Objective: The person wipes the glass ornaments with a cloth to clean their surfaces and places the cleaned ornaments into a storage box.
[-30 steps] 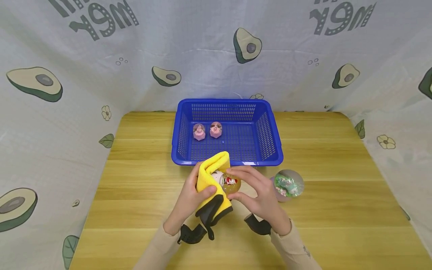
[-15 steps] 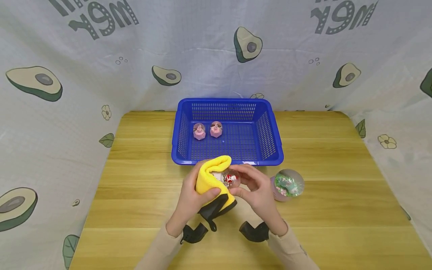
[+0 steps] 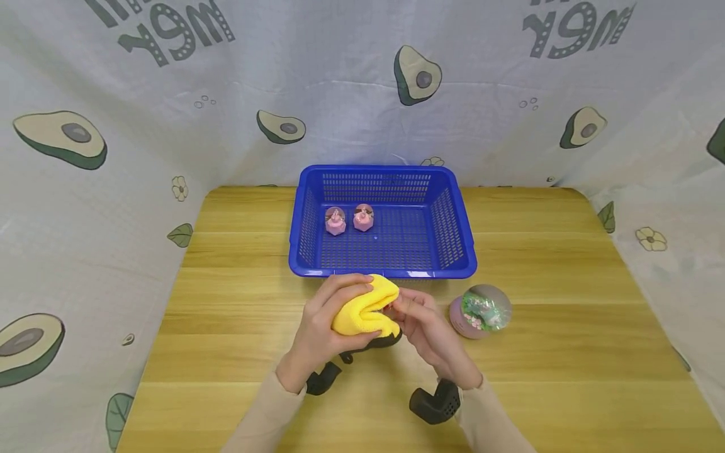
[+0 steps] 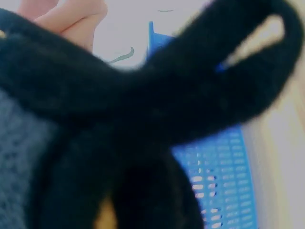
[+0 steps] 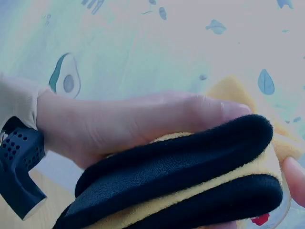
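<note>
My left hand (image 3: 323, 318) grips a folded yellow towel (image 3: 365, 311) with black edging, wrapped around a small snow globe. Just a sliver of the globe (image 3: 391, 309) shows in the head view. Seen from the right wrist, a clear rim with a red spot (image 5: 260, 219) peeks out beside the towel's black trim (image 5: 190, 167), and the left thumb presses along the cloth. My right hand (image 3: 430, 333) has its fingers curled at the globe's exposed end, pinching it. In the left wrist view, the towel's blurred black loop (image 4: 190, 95) covers most of the picture.
A blue plastic basket (image 3: 382, 274) stands behind the hands, with two small pink snow globes (image 3: 335, 221) in its left part. To the right of my right hand, a larger snow globe (image 3: 481, 311) with a lilac base rests on the wooden table (image 3: 566, 327).
The left hand has closed the towel further over the globe, which is now mostly covered. My right hand has turned, its fingers more curled at the globe's end.
</note>
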Tool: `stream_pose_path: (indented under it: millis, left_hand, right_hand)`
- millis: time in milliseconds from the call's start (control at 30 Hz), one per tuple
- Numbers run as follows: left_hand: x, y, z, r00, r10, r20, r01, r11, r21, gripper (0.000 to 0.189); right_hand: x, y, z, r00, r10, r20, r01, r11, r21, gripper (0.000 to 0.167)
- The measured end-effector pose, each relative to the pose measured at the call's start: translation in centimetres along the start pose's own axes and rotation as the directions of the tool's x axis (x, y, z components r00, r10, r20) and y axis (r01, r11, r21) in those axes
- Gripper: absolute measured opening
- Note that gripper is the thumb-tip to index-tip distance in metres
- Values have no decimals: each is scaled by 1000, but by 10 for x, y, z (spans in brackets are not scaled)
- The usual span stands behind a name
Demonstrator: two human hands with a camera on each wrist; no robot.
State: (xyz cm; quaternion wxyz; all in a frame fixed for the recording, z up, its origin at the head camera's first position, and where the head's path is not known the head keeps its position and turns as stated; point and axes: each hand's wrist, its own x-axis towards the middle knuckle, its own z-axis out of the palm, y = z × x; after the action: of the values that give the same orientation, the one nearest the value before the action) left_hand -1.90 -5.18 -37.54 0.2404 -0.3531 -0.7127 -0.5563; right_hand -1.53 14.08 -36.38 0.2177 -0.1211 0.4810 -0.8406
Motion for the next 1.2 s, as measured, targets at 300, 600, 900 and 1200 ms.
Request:
stream_pose_path:
  millis: [300,600,900,1200]
  left_hand:
    - [-2,-1,5,971,-209,-113,192,970,-145,45]
    - [-4,-2,2,897,-433,-91,402,883,-243,57]
    - [-10,-7,-5,747,-664,38,600,648,-469,58]
    - [-7,0,-3,702,-706,94,642,571,-512,37]
  right_hand:
    - [-3,0,9,982,-41,-184,1,977,-212,9]
    - [-5,-2,14,961,-254,-109,174,862,-475,33]
    - [3,-6,8,709,-512,484,660,239,-713,35]
    - [5,-8,1,643,-513,569,727,173,-665,33]
